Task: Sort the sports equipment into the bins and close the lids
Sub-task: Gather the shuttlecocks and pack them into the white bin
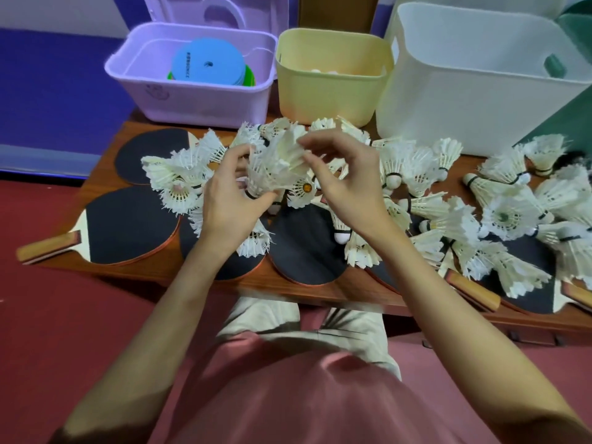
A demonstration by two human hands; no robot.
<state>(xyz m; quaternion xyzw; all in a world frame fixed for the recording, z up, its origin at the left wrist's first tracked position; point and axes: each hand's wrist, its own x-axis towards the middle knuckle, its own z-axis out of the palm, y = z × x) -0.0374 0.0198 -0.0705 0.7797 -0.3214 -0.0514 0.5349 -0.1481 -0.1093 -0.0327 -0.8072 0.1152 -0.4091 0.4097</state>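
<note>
Several white feather shuttlecocks lie heaped across a wooden table, on top of several black table tennis paddles. My left hand grips a nested stack of shuttlecocks from below, just above the pile. My right hand pinches the feather rim of the top shuttlecock in that stack. Behind stand three open bins: a purple bin holding blue and green discs, a yellow bin with white balls inside, and a large white bin.
A purple lid leans upright behind the purple bin. A green surface sits at the far right. Paddle handles stick out past the table's front edge. The floor is red, and my knees are under the table.
</note>
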